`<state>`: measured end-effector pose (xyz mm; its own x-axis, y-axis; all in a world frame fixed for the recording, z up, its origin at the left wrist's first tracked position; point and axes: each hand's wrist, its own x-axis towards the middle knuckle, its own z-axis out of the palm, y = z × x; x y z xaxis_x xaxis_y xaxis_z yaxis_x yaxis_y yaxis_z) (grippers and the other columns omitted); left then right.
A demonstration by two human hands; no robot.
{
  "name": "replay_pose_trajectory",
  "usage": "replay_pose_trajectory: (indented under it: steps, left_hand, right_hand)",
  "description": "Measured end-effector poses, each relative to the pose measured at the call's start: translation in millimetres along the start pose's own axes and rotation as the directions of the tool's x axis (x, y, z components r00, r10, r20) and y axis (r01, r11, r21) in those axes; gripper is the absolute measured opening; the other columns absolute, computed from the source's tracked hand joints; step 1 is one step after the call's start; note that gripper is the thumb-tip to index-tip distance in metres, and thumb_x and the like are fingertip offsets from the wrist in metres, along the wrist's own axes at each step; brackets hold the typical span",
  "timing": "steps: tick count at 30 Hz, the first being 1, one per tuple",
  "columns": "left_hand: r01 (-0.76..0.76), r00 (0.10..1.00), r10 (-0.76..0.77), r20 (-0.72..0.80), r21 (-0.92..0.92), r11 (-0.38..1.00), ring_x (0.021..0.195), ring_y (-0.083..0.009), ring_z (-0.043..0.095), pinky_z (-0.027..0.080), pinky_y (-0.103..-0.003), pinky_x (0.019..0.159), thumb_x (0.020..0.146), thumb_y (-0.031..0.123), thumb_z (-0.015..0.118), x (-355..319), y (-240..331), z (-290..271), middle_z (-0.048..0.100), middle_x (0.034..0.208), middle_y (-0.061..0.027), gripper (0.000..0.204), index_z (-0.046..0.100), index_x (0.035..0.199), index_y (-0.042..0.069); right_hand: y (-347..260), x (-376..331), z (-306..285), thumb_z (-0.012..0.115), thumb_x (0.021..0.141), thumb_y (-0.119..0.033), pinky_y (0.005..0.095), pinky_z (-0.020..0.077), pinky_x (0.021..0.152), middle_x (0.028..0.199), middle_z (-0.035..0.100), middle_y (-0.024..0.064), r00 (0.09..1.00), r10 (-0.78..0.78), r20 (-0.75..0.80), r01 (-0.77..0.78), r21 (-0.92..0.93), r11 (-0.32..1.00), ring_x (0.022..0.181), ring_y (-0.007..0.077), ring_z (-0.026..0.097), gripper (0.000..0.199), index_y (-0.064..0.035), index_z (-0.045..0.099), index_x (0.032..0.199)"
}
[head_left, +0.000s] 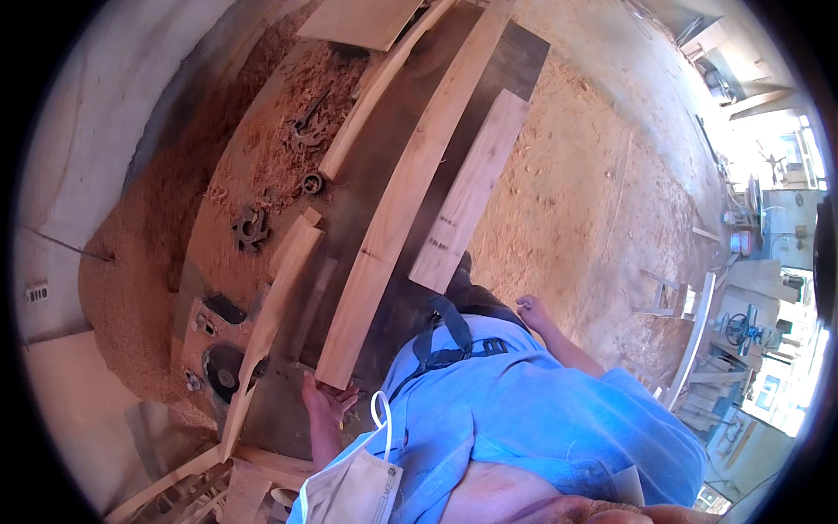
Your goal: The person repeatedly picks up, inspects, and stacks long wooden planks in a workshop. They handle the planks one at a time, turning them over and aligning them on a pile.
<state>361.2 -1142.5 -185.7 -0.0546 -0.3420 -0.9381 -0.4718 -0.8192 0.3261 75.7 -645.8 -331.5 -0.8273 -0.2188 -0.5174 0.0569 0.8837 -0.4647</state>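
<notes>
Sawdust-covered workshop, dark machine table [410, 131] | long plank [410, 188] lies lengthwise on table; left hand [325, 403] at its near end, fingers curled on the end | right hand [534, 310] hangs free, loosely half-open, right of table | advice: keep plank flat, push straight | short board [471, 192] beside plank on right, cutter heads [251, 229] left could snag

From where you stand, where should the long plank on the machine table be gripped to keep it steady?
Judging by its pose, grip the long plank at its near end, from the left side, where the left hand already meets it. It runs lengthwise away from the body, and the shorter board crowds its right edge. The right hand hangs free.
</notes>
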Motion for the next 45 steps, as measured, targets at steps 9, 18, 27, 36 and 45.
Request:
replay_pose_trajectory:
  steps: [9, 18, 27, 36, 45]
  left_hand:
    - [-0.032, 0.847, 0.508, -0.154, 0.94, 0.339, 0.106, -0.0378, 0.064, 0.05, -0.047, 0.089, 0.084, 0.048, 0.065, 41.8, 39.5, -9.7, 0.065, 0.113, -0.0265, 0.059, 0.066, 0.112, -0.004]
    - [-0.166, 0.736, 0.648, -0.194, 0.877, 0.45, 0.118, -0.0413, 0.057, 0.045, -0.043, 0.102, 0.073, 0.028, 0.069, 79.8, 30.7, -53.3, 0.06, 0.123, -0.0305, 0.066, 0.056, 0.124, -0.012]
    - [0.012, 0.707, 0.597, -0.378, 0.851, 0.524, 0.119, -0.0424, 0.056, 0.044, -0.046, 0.102, 0.075, 0.019, 0.063, 67.7, -15.6, -122.8, 0.059, 0.125, -0.0306, 0.058, 0.057, 0.123, -0.013]
    - [-0.441, 0.232, 0.967, 0.104, 0.898, 0.009, 0.118, -0.0423, 0.053, 0.041, -0.049, 0.103, 0.083, 0.024, 0.069, 12.7, 20.5, 16.4, 0.057, 0.125, -0.0276, 0.05, 0.057, 0.12, -0.007]
    - [-0.547, 0.236, 0.712, 0.662, 0.696, -0.466, 0.123, -0.0443, 0.046, 0.037, -0.051, 0.105, 0.07, 0.034, 0.082, -35.1, 39.7, 140.5, 0.05, 0.13, -0.0281, 0.084, 0.042, 0.136, 0.0]
  right_hand:
    - [31.3, 17.7, 14.0, 0.062, 0.084, -0.006, 0.0316, 0.052, 0.061, 0.077, 0.065, 0.0089, 0.989, 0.147, 0.021, -0.148, 0.232, 0.962, 0.065, 0.0166, 0.062, 0.026, -0.0014, 0.064, 0.11]
    - [9.4, 16.2, 12.0, 0.062, 0.085, -0.006, 0.0315, 0.0523, 0.06, 0.078, 0.065, 0.0088, 0.998, 0.053, -0.016, -0.047, 0.271, 0.961, 0.065, 0.0154, 0.062, 0.026, -0.0032, 0.064, 0.11]
    - [-4.5, 3.2, 5.7, 0.065, 0.078, -0.01, 0.0412, 0.0526, 0.087, 0.104, 0.07, 0.0179, 0.994, 0.107, -0.037, -0.103, 0.11, 0.989, 0.1, 0.0328, 0.066, 0.029, -0.004, 0.068, 0.106]
    - [-32.0, 5.0, -7.9, 0.063, 0.081, -0.014, 0.0418, 0.0527, 0.088, 0.107, 0.069, 0.0182, 0.993, 0.116, -0.017, -0.113, 0.118, 0.987, 0.1, 0.033, 0.067, 0.028, -0.0053, 0.068, 0.107]
    - [2.6, -32.9, 12.6, 0.062, 0.084, -0.014, 0.0402, 0.0525, 0.089, 0.108, 0.068, 0.018, 0.968, 0.103, -0.23, -0.033, 0.29, 0.956, 0.1, 0.0326, 0.067, 0.027, -0.0043, 0.066, 0.108]
